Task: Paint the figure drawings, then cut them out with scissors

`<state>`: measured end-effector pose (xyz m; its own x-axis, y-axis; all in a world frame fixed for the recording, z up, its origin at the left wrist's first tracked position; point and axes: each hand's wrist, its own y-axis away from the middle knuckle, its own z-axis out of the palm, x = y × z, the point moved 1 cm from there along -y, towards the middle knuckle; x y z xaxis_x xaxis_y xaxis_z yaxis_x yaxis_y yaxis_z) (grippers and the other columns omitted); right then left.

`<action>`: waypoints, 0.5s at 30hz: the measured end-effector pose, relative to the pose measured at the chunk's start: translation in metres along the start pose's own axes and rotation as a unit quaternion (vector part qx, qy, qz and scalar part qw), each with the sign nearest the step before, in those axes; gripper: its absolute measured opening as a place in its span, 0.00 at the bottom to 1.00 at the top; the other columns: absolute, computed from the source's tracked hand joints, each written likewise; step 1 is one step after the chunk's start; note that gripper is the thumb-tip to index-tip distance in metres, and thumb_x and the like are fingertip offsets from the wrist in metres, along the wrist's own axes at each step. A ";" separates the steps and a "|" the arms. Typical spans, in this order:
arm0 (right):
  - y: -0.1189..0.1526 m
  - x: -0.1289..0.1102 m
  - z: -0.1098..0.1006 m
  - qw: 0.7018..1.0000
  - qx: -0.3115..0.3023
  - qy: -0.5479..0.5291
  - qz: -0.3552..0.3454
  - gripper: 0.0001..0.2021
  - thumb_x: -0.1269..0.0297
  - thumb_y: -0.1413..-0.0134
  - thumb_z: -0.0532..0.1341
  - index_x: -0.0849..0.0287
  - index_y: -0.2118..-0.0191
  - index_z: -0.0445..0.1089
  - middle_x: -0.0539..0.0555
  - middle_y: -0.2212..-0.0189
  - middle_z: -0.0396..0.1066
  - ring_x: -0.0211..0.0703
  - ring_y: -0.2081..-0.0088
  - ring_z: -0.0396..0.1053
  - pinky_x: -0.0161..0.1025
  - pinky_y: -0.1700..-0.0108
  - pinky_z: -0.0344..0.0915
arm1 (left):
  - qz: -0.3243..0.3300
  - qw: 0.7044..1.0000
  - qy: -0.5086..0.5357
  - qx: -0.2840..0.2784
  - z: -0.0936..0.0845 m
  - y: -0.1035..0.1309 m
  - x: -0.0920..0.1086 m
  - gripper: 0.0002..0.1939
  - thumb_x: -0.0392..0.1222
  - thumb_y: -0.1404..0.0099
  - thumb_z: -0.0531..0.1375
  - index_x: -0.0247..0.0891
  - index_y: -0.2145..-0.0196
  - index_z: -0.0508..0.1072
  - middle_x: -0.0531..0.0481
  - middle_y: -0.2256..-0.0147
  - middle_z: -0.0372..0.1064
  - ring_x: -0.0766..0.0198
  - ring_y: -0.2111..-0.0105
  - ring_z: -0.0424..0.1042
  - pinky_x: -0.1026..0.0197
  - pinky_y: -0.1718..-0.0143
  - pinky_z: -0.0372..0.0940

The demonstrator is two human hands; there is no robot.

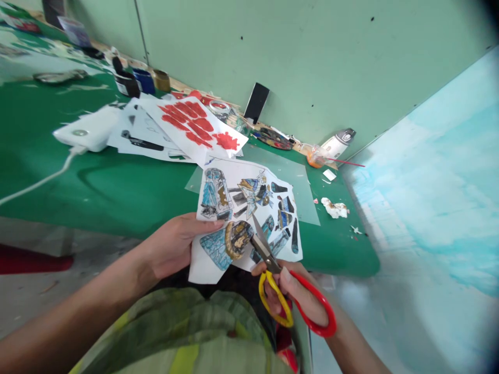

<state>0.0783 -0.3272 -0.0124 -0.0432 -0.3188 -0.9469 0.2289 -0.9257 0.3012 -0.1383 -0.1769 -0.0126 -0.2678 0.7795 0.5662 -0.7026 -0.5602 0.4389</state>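
At the green table's (128, 192) near edge, left hand (175, 246) pinches a drawing sheet (205, 270) — partly cut, its figures (238, 240) attached — right hand (307, 298) gripping scissors (329, 314).

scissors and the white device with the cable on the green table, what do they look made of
Scissors: blades look like steel, from their grey metallic sheen; the handles, one red and one yellow, are probably smooth plastic or coated, judging by their even, bright colour.

White device: likely hard plastic, going by its rounded edges and soft highlights; too blurred to tell gloss from satin.
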 end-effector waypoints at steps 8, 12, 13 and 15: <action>-0.004 0.001 0.005 1.000 0.018 -0.015 -0.004 0.31 0.39 0.34 0.53 0.66 0.48 0.71 0.49 0.80 0.63 0.36 0.80 0.61 0.34 0.76 0.58 | -0.004 1.000 0.007 0.012 0.001 0.000 0.001 0.20 0.36 0.48 0.73 0.29 0.56 0.83 0.36 0.58 0.81 0.49 0.64 0.82 0.52 0.59 0.76; -0.006 0.008 0.005 0.999 0.031 -0.028 -0.004 0.29 0.40 0.34 0.54 0.64 0.48 0.72 0.48 0.80 0.63 0.35 0.79 0.62 0.34 0.74 0.60 | -0.008 1.000 0.007 0.022 -0.001 -0.004 -0.002 0.21 0.37 0.49 0.74 0.29 0.57 0.83 0.36 0.59 0.82 0.49 0.64 0.81 0.52 0.59 0.76; -0.007 0.009 0.005 0.999 0.035 -0.030 0.001 0.29 0.39 0.35 0.55 0.64 0.48 0.72 0.48 0.79 0.63 0.34 0.79 0.62 0.34 0.74 0.60 | -0.007 1.000 0.009 0.026 -0.002 -0.006 -0.003 0.21 0.37 0.50 0.74 0.29 0.57 0.83 0.37 0.60 0.82 0.50 0.65 0.81 0.52 0.59 0.76; -0.007 0.011 0.005 0.998 0.048 -0.037 0.018 0.29 0.39 0.36 0.56 0.63 0.48 0.73 0.48 0.78 0.63 0.34 0.78 0.62 0.33 0.74 0.59 | -0.006 0.999 0.012 0.032 -0.004 -0.009 -0.005 0.20 0.36 0.49 0.74 0.29 0.57 0.83 0.37 0.60 0.82 0.50 0.66 0.81 0.53 0.61 0.76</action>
<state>0.0710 -0.3249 -0.0240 -0.1092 -0.3633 -0.9253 0.1372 -0.9274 0.3479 -0.1332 -0.1750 -0.0219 -0.2760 0.7920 0.5446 -0.6618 -0.5674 0.4899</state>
